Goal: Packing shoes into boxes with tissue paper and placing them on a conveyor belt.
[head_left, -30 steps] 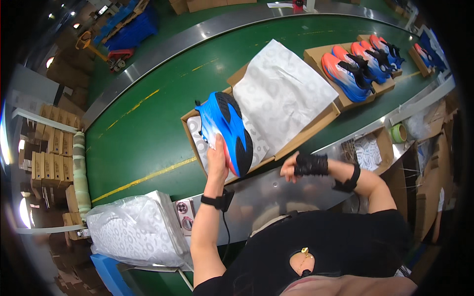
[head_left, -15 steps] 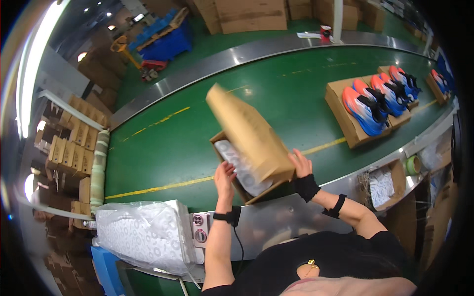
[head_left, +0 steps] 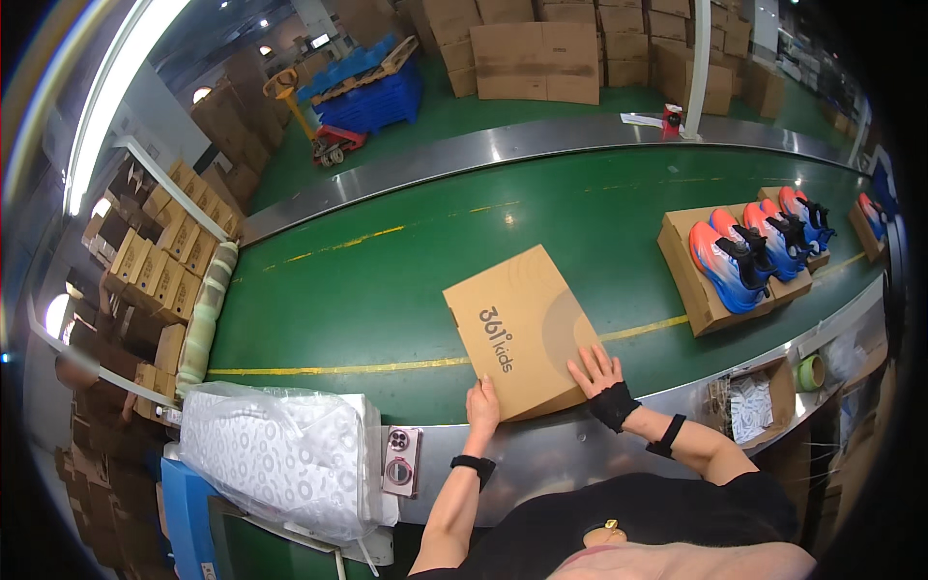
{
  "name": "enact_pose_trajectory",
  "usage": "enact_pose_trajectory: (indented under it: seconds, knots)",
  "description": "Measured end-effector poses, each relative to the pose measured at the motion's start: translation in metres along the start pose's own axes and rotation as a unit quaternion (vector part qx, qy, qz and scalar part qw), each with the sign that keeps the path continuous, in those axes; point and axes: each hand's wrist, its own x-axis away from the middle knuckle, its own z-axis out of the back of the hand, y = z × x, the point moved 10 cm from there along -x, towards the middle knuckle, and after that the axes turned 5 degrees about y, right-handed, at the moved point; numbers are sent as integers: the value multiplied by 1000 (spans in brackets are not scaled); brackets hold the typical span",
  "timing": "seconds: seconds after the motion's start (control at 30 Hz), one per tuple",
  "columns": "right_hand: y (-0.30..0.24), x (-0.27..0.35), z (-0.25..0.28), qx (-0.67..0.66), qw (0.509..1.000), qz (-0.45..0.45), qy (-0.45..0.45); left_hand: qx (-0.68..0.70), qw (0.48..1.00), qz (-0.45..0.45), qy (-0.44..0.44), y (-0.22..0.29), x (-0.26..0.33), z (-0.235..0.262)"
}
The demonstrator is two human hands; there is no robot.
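Observation:
A brown cardboard shoe box [head_left: 527, 314] with its lid closed lies slanted on the green conveyor belt in front of me, its near corner over the metal edge. My left hand [head_left: 482, 403] grips the box's near left edge, with the thumb on top and the other fingers partly hidden at the side. On the near right corner of the lid rests my right hand [head_left: 596, 375], its fingers stretched out and spread. The inside of the box is hidden.
Open boxes bearing orange-and-blue sneakers [head_left: 730, 268] stand on the belt [head_left: 387, 300] to the right. Bagged patterned paper [head_left: 280, 454] lies at the near left beside a phone [head_left: 400, 462]. A carton of paper scraps [head_left: 778, 396] and green tape [head_left: 810, 373] sit near right.
The lid was tilted up with patterned wrapping paper showing inside; now it is down over the box. My left hand has moved from the opening to the near left edge.

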Motion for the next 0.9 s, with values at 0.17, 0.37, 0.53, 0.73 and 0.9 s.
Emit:
enact_pose_trajectory:
  seconds: [0.17,0.37,0.53,0.73,0.9]
  knots:
    - [0,-8,23,0,1000,-2,-6,284,936,138,-158,-15,-10,-26]
    - [-5,-20,101,-86,993,24,74,530,787,232,-214,31,26,-15]
    - [92,26,138,-179,951,-136,212,625,768,114,-83,7,50,73]
    - [334,204,19,-377,642,-611,270,591,768,-44,245,-22,134,275]
    - [375,202,-4,-442,495,-705,250,693,608,12,387,-89,191,335]
